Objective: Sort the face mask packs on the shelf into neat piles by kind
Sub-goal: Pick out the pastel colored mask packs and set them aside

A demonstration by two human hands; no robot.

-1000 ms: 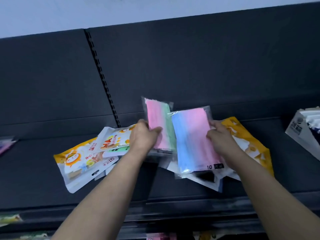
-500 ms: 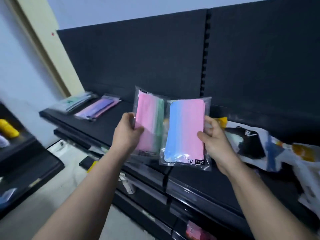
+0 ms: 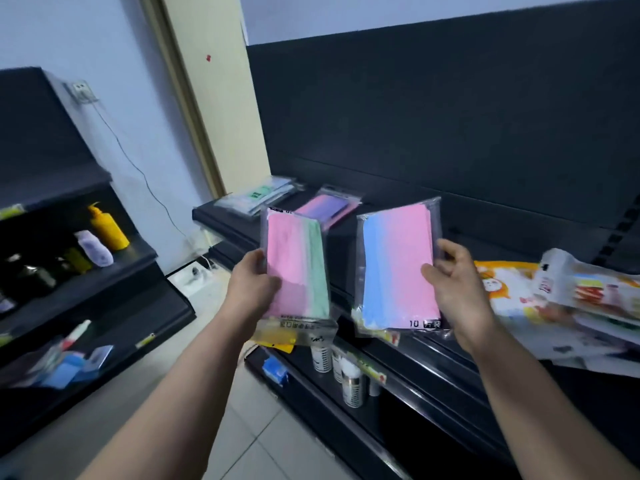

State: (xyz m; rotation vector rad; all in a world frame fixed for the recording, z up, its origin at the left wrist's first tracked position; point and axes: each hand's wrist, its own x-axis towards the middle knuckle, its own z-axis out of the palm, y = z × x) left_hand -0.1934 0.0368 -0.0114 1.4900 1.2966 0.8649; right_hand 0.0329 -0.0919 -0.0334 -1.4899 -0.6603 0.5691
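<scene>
My left hand (image 3: 254, 289) grips a clear pack of pink-and-green masks (image 3: 298, 268) by its left edge, upright in front of the black shelf (image 3: 398, 216). My right hand (image 3: 457, 289) holds a pack of blue-and-pink masks (image 3: 394, 268) by its right edge. The two packs are side by side and apart. At the shelf's far left end lie a pile of pink-purple packs (image 3: 327, 206) and a pile of pale green-labelled packs (image 3: 258, 199). A jumble of orange and white cartoon-printed packs (image 3: 554, 296) lies on the shelf at the right.
A lower shelf (image 3: 433, 382) below holds small cans and bottles (image 3: 349, 379). Another dark rack (image 3: 104, 271) at the left carries a yellow pump bottle (image 3: 107, 226) and other bottles. Tiled floor lies between the racks.
The view has swung left, bringing the shelf's left end and the piles there into sight. Both hands carried their packs leftward, and the packs have moved apart.
</scene>
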